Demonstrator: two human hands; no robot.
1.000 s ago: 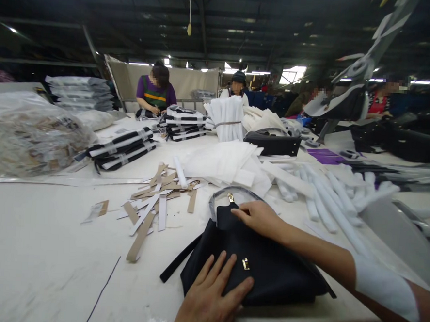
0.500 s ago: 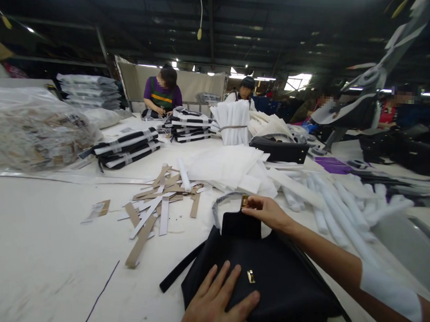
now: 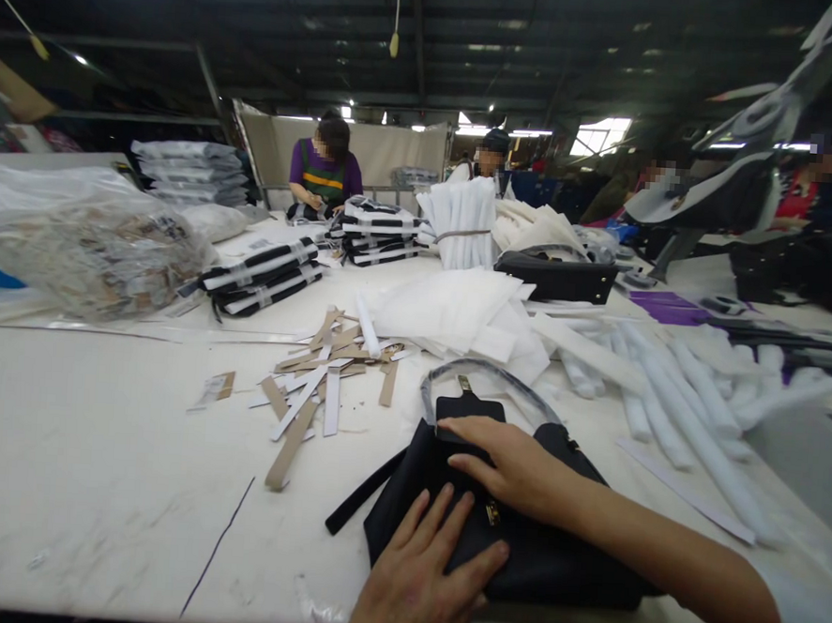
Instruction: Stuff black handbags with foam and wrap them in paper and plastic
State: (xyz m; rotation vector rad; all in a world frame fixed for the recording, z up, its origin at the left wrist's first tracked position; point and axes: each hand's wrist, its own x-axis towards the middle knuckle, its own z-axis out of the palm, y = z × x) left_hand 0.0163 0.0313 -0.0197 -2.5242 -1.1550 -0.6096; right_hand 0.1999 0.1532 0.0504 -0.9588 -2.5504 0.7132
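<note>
Head view: a black handbag (image 3: 556,564) lies flat near the front edge of a white table (image 3: 97,461). The left hand (image 3: 420,584), open with fingers spread, presses its near side, pinning it. The right hand (image 3: 512,468) rests open-palmed on the flap, gripping nothing, beside a gold clasp (image 3: 493,514).

Loose cardboard strips (image 3: 328,372) lie scattered on the white table (image 3: 97,461). Far left of them sits a clear plastic bag of scraps (image 3: 88,244). Behind them are banded black-and-white bundles (image 3: 263,279). To their right are white foam sheets (image 3: 450,315), then white foam rolls (image 3: 672,388).
</note>
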